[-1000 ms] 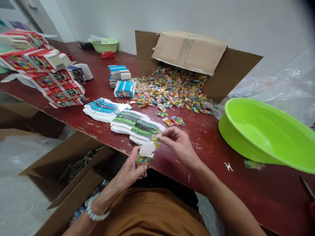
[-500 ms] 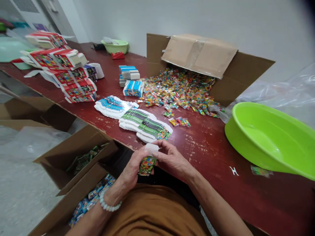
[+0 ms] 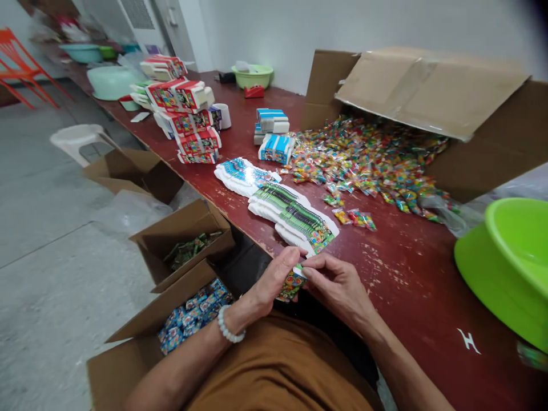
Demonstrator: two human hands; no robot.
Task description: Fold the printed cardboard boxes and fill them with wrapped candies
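Observation:
A small green candy box point(image 3: 291, 285) with a colourful print sits between my hands, close to my body. My left hand point(image 3: 278, 275) is wrapped around its side. With thumb and fingers my right hand point(image 3: 338, 281) pinches at the white flap on its top end. Just beyond lie overlapping flat green cartons point(image 3: 295, 214) in a fanned row, with blue cartons point(image 3: 244, 176) fanned behind them. Small wrapped candies point(image 3: 359, 218) lie to the right of the green row, in front of a large heap of candy packets point(image 3: 363, 162).
A tipped cardboard box point(image 3: 428, 85) stands behind the candy heap. At right is a green basin point(image 3: 492, 268). Red carton bundles point(image 3: 188, 123) and blue bundles point(image 3: 276, 148) stand farther back. Below the table edge, open boxes hold green packs point(image 3: 192, 248) and blue packs point(image 3: 192, 317).
My view has turned left, so the scene sits farther right. The white top flap of the green candy box, upright before, is now folded down under my right fingers.

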